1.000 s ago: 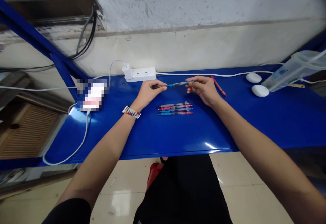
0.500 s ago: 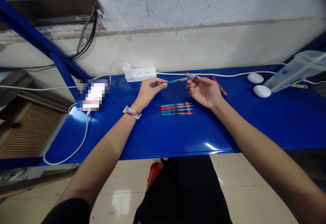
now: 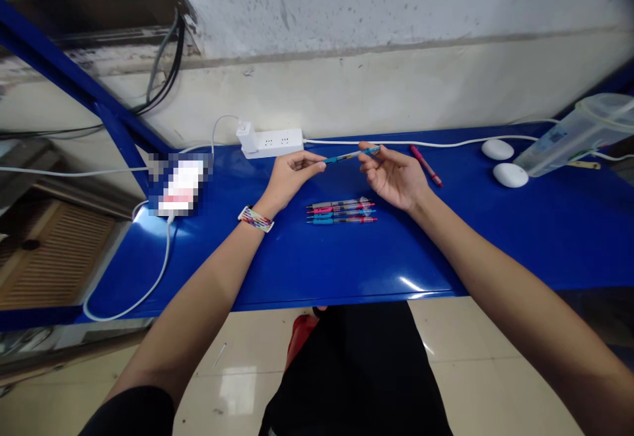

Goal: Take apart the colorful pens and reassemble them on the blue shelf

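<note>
The left hand (image 3: 292, 175) pinches a slim blue pen (image 3: 341, 158) near its left end, thumb against fingertips. The right hand (image 3: 396, 175), palm turned partly up, has its thumb and fingers about the opposite end in what looks like a light pinch, the remaining fingers loosely curled. The pen is held above the worktop (image 3: 317, 264), between the 2 hands and in front of the power strip (image 3: 277, 144), its right end slightly farther back.

A row of 4 pens (image 3: 341, 211) lies nearer the body, side by side; a red pen (image 3: 426, 166) lies slanted just beyond the right hand.

The blue pen should be light and stiff, hard to damage in ordinary handling, but its narrow, smooth-looking barrel may twist or slip in a loose pinch. The solid blue left section probably gives the surest hold; the blue right end suits a fingertip grip. Small details there are too small to tell.
</note>
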`<action>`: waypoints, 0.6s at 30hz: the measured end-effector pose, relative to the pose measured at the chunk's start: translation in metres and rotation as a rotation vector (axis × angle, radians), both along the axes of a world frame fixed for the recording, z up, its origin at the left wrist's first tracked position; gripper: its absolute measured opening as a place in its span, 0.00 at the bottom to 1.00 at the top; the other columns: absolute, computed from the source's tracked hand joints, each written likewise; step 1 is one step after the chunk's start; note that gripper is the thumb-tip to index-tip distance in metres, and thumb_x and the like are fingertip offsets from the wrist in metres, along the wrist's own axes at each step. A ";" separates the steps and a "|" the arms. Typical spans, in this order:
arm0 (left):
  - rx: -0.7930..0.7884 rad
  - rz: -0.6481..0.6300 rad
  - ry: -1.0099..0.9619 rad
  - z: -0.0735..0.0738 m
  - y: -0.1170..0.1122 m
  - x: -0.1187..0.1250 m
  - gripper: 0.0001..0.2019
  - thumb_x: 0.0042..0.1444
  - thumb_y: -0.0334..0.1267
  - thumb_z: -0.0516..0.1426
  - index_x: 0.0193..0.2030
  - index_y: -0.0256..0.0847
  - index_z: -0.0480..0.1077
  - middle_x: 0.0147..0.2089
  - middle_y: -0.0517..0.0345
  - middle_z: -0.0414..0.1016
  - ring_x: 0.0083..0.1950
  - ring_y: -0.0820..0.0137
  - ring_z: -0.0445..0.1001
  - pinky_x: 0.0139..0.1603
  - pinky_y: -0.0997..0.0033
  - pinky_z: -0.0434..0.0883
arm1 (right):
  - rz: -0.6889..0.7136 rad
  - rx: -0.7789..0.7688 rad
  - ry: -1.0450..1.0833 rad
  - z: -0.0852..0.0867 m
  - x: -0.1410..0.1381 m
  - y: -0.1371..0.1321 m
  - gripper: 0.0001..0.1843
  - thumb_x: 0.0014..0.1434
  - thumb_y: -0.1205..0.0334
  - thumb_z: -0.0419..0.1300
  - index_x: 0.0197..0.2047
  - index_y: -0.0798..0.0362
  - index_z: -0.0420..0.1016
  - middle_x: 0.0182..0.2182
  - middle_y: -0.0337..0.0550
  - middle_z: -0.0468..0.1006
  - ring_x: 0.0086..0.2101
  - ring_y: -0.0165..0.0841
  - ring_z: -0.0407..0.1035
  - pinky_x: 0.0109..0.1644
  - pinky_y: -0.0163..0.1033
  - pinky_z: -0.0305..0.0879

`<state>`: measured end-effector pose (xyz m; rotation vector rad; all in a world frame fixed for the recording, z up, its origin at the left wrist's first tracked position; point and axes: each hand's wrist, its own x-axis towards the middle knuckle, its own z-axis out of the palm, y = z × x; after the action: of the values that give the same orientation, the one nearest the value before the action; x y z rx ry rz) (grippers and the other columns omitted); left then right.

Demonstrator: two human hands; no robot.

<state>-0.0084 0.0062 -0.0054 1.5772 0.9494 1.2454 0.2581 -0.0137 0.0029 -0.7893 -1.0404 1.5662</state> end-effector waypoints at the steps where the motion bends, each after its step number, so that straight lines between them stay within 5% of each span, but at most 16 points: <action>1: -0.003 -0.003 0.003 0.000 0.000 0.000 0.08 0.57 0.42 0.75 0.43 0.46 0.89 0.42 0.53 0.90 0.44 0.64 0.85 0.54 0.57 0.81 | -0.006 -0.006 0.019 0.000 0.000 0.000 0.17 0.67 0.48 0.69 0.51 0.49 0.84 0.40 0.47 0.87 0.37 0.36 0.81 0.43 0.40 0.83; 8: -0.002 0.017 0.010 0.000 0.001 0.001 0.08 0.58 0.42 0.75 0.44 0.47 0.89 0.42 0.53 0.89 0.45 0.63 0.85 0.54 0.57 0.81 | 0.010 0.020 0.033 0.004 0.000 -0.003 0.22 0.68 0.43 0.68 0.56 0.48 0.85 0.44 0.47 0.89 0.41 0.38 0.81 0.46 0.44 0.84; 18: 0.025 0.012 0.011 0.004 -0.002 0.003 0.09 0.58 0.42 0.74 0.45 0.45 0.88 0.41 0.53 0.88 0.43 0.65 0.82 0.51 0.60 0.79 | 0.061 -0.054 0.199 -0.003 -0.002 0.001 0.12 0.71 0.54 0.65 0.55 0.47 0.82 0.39 0.40 0.86 0.39 0.30 0.81 0.48 0.34 0.83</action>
<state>-0.0051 0.0043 -0.0018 1.6012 0.9548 1.2628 0.2564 -0.0123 0.0004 -0.6288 -0.8876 1.6930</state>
